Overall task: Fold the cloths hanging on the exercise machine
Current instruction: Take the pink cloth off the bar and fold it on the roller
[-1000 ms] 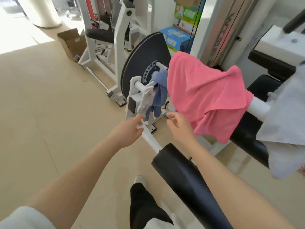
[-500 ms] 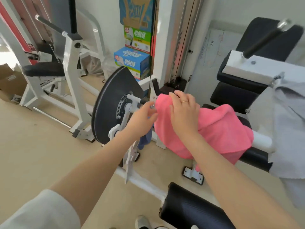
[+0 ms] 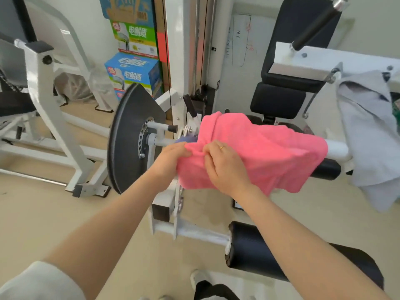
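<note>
A pink cloth (image 3: pixel 266 152) hangs over the white bar of the exercise machine (image 3: pixel 336 149). My left hand (image 3: pixel 171 158) grips its left edge, and my right hand (image 3: pixel 225 167) pinches a bunched fold beside it. A blue cloth (image 3: pixel 186 139) peeks out behind my left hand, mostly hidden. Over the machine's white frame at the right a pale grey cloth (image 3: pixel 368 135) is draped.
A big black disc (image 3: pixel 127 137) stands left of the cloths. A black padded roller (image 3: pixel 259 254) lies low in front of me. The black seat pads (image 3: pixel 279 100) sit behind. Coloured boxes (image 3: pixel 134 70) are stacked by the wall, and another white machine frame (image 3: pixel 49 109) is at the left.
My hands rose from the lower bar to the pink cloth and took hold of its left edge, now pulling it toward me. The view tilted up.
</note>
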A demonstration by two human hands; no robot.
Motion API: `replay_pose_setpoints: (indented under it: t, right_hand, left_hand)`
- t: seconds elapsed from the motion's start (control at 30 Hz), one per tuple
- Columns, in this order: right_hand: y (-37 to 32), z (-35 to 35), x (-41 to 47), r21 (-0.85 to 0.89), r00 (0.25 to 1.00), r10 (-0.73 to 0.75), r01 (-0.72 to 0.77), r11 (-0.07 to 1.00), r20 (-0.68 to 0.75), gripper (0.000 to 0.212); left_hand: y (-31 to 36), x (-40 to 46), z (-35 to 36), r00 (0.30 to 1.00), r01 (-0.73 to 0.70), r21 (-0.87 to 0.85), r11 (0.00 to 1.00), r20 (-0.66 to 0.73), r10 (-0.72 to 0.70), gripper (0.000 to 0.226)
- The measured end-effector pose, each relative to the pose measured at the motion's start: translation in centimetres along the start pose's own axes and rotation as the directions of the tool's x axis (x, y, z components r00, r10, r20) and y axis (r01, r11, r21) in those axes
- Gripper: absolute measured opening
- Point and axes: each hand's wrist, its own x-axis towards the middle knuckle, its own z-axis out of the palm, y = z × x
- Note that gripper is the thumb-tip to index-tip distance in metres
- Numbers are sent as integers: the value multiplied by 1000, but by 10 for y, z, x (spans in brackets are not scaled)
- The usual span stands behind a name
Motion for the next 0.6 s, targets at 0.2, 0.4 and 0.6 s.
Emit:
replay_pose_setpoints:
  t: [0.2,0.4,0.6]
  right_hand:
    - [-41,11,-1,489,917,221,-367,791,331,12]
    - [-60,19,-14,511,888,401,-459,727,227,16]
    - [-77,55,-35,566,414,703,-824,20,578,32]
  left_hand:
    - [-6,-34,-25,991,58,-267,962,-99,-88,25]
    - [-12,-66,-66,993,48,-370,928,122,-3,27]
    - [-25,-96,-76,968,120,-401,908,249,-18,23]
